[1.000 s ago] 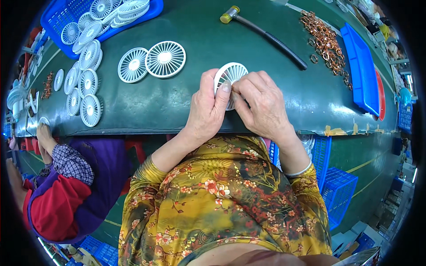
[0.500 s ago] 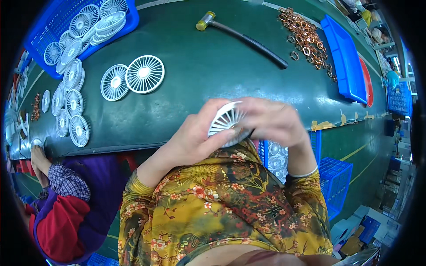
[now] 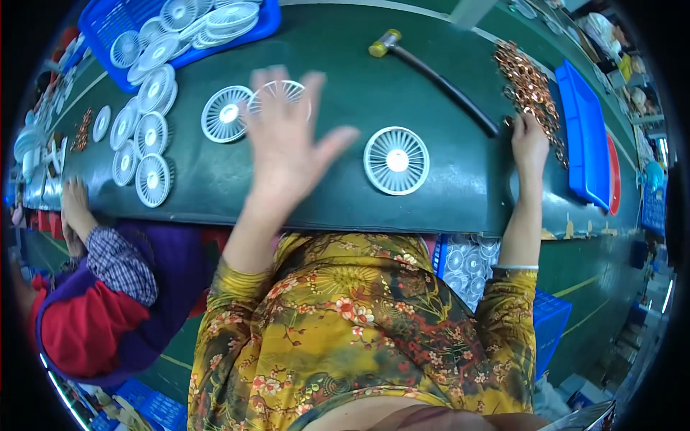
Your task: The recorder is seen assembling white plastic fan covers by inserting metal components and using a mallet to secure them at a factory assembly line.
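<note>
My left hand (image 3: 284, 144), fingers spread and slightly blurred, hovers over or touches one of two overlapping white round fan grilles; the right-hand grille (image 3: 287, 91) is partly hidden behind its fingers, while the left-hand grille (image 3: 227, 115) shows beside it. A single white grille (image 3: 397, 161) lies flat on the green table between my hands. My right hand (image 3: 530, 140) reaches the near edge of a heap of copper-coloured rings (image 3: 527, 75), its fingers pressed together at the rings. What they pinch is hidden.
A yellow-headed hammer (image 3: 438, 85) lies across the green table (image 3: 323, 194). Right of the rings stands a blue tray (image 3: 586, 144) beside a red one. More grilles fill a blue basket (image 3: 104, 36) at far left and lie stacked below it. A co-worker's hand (image 3: 75, 205) rests at the left.
The grille held between both hands now lies on the table. My left hand has moved left and opened over the grille pair; my right has moved right to the copper rings.
</note>
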A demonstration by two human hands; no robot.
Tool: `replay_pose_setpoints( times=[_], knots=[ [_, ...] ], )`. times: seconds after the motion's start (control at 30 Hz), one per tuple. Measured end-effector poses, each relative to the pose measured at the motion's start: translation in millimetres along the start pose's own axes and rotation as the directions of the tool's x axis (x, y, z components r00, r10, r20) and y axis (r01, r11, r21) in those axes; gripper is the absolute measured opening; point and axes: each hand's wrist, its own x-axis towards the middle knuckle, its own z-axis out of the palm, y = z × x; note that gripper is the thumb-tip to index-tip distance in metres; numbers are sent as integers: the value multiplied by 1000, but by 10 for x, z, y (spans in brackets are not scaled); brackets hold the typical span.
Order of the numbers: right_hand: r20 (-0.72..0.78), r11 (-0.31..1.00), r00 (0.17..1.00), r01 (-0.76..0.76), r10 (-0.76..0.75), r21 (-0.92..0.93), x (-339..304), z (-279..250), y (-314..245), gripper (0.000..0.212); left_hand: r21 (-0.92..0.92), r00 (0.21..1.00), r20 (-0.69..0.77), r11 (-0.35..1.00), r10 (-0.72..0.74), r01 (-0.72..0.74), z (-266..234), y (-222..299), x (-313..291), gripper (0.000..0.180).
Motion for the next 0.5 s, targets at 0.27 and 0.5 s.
replay_pose_setpoints(
  times=[0.27,0.5],
  knots=[
    [56,976,995,69,-82,207,-235,-193,-365,16,45,982,-152,991,-115,123,9,-339,-73,77],
    [-239,783,939,338,-246,522,-769,-545,-1102,12,-413,990,-36,904,-137,110,-146,72,-208,28]
  ],
)
